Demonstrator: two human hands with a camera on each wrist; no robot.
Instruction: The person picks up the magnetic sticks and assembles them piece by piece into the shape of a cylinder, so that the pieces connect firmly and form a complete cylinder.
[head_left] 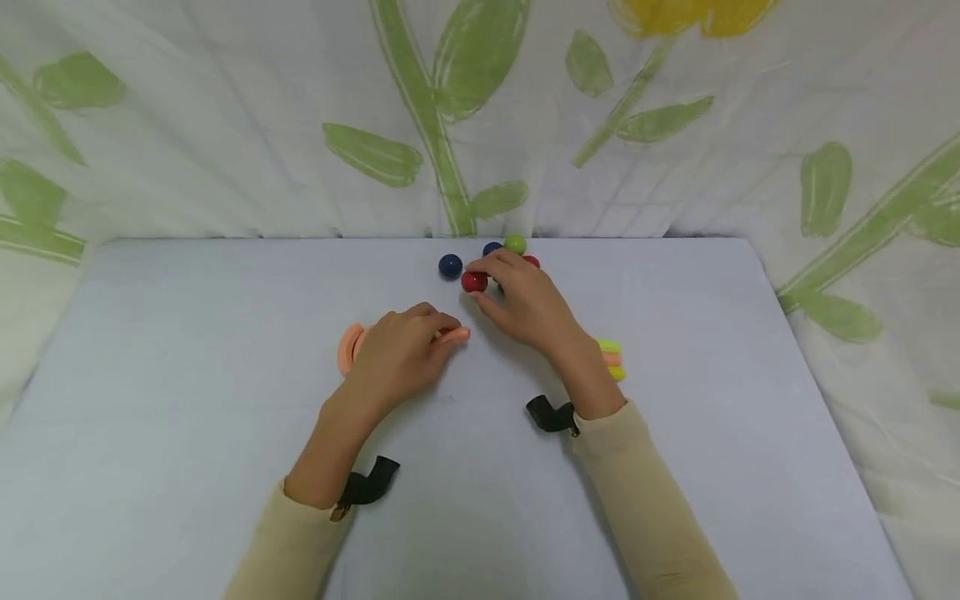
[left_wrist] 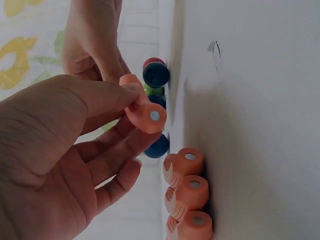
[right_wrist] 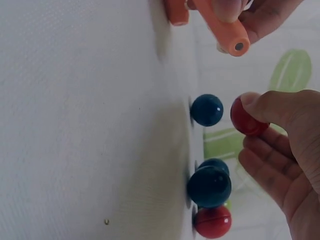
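My left hand (head_left: 401, 350) pinches an orange curved rod (left_wrist: 131, 82) between thumb and fingers; a silvery magnet disc shows on its end in the left wrist view. Just to the right, my right hand (head_left: 532, 304) grips a small glossy red ball (right_wrist: 245, 119) between thumb and fingertips, held off the tabletop. Ball and rod are close together but apart. More orange curved rods (left_wrist: 194, 192) lie side by side, partly hidden by the left hand in the head view. A dark blue ball (head_left: 450, 267) rests left of the held red one.
Behind the right hand, near the table's back edge, sit another blue ball (head_left: 492, 248), a green ball (head_left: 515, 243) and a second red ball (right_wrist: 213, 222). Yellow-green and orange sticks (head_left: 612, 359) lie beside the right forearm. A flower-patterned curtain (head_left: 285, 167) hangs behind the white table (head_left: 187, 417).
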